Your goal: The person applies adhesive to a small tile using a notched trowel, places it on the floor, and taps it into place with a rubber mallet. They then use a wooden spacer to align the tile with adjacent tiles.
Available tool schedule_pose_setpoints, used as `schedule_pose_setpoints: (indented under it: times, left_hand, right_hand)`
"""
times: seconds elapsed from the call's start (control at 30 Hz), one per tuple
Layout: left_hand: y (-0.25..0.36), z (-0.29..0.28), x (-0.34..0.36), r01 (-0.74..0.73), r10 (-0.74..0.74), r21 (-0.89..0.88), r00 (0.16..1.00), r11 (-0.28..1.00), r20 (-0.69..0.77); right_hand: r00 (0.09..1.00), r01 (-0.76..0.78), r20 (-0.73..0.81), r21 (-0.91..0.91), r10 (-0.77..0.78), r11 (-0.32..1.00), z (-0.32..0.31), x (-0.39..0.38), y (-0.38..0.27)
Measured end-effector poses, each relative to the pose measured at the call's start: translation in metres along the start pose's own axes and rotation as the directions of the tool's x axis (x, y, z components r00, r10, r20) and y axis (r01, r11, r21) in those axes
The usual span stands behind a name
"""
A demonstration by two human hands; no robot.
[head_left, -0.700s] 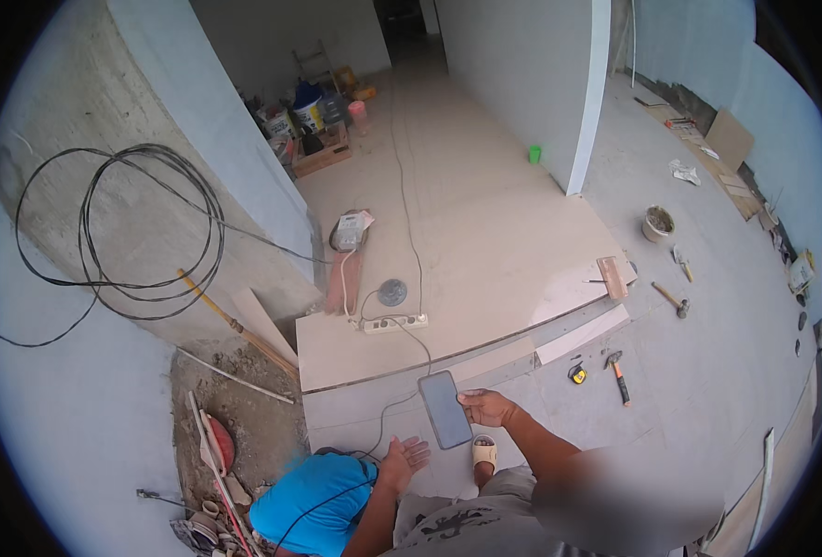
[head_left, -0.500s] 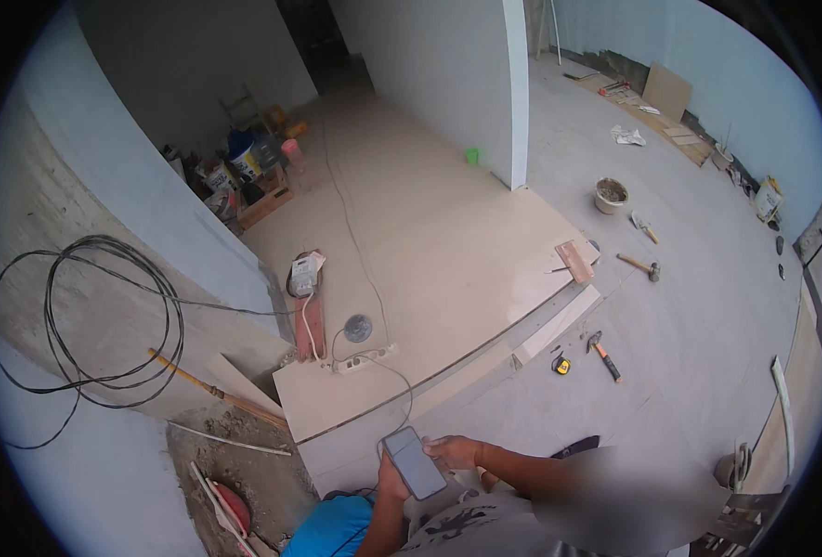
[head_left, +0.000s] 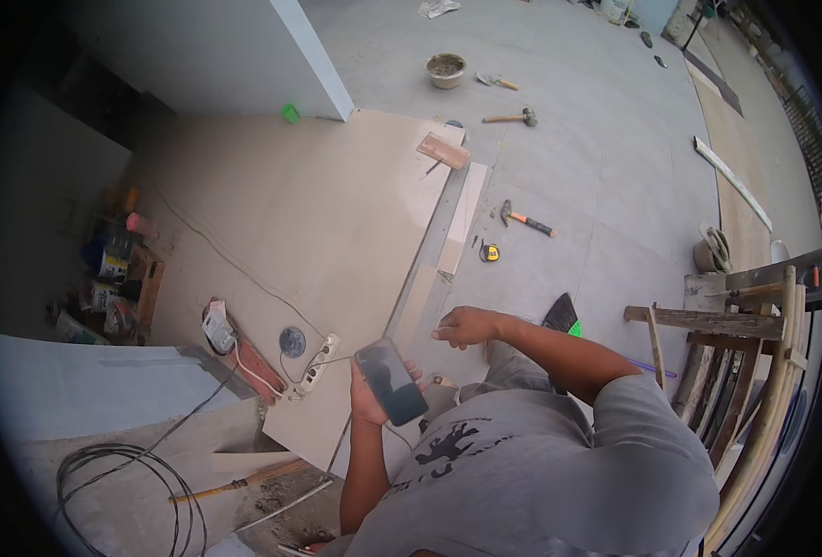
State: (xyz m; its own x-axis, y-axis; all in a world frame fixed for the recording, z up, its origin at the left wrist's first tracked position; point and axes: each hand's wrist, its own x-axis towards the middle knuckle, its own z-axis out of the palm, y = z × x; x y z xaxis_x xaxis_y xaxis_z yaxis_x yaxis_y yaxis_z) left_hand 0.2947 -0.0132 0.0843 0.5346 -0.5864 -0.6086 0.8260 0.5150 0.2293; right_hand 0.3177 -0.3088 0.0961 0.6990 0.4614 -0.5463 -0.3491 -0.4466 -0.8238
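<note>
In my left hand (head_left: pixel 366 401) is a dark smartphone (head_left: pixel 391 381), gripped by its edges with the screen up. My right hand (head_left: pixel 468 328) hovers apart from the phone, to its upper right, with its fingers curled and nothing visible in them. A thin cable runs from the white power strip (head_left: pixel 319 360) towards the phone and passes out of sight behind it. Beyond my right hand, a yellow tape measure (head_left: pixel 490 252) and a claw hammer (head_left: pixel 528 220) with an orange and black handle lie on the grey floor.
A tiled step (head_left: pixel 337 223) stretches ahead, with a trowel-like float (head_left: pixel 443 150) at its corner. Farther off are a mallet (head_left: pixel 511 118), a small trowel (head_left: pixel 496 82) and a bucket of mortar (head_left: pixel 445 71). A wooden rack (head_left: pixel 708 321) stands right; coiled black cable (head_left: pixel 132 492) lies lower left.
My right hand has come away from the phone and moved to the right, its fingers curling. The phone stays in my left hand. The view has swung to the right.
</note>
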Motion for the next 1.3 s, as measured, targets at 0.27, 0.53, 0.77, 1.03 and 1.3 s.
schedule_pose_setpoints:
  times: [0.27,0.53,0.77,1.03,1.3]
  left_hand:
    - [0.024,0.054,0.154,0.309,-0.318,0.142,0.947,0.94,0.05]
    - [-0.001,0.219,0.372,0.393,-0.47,0.423,0.878,0.816,0.093]
    - [-0.003,0.355,0.519,0.45,-0.612,0.461,0.73,0.765,0.303]
    - [0.016,0.424,0.696,0.659,-0.698,0.274,0.553,0.701,0.455]
    - [0.093,0.633,0.901,0.476,-0.707,0.537,0.581,0.696,0.402]
  right_hand:
    - [0.949,-0.266,-0.15,0.097,0.278,0.959,-0.105,-0.07,0.166]
    - [0.566,-0.255,-0.715,0.321,0.41,0.912,-0.307,-0.154,0.264]
    - [0.129,0.31,-0.812,0.578,0.569,0.755,-0.492,-0.278,0.256]
    - [-0.176,0.623,-0.79,0.373,0.588,0.688,-0.712,-0.329,0.344]
    - [0.428,-0.61,-0.144,0.682,0.893,0.402,-0.787,-0.226,0.433]
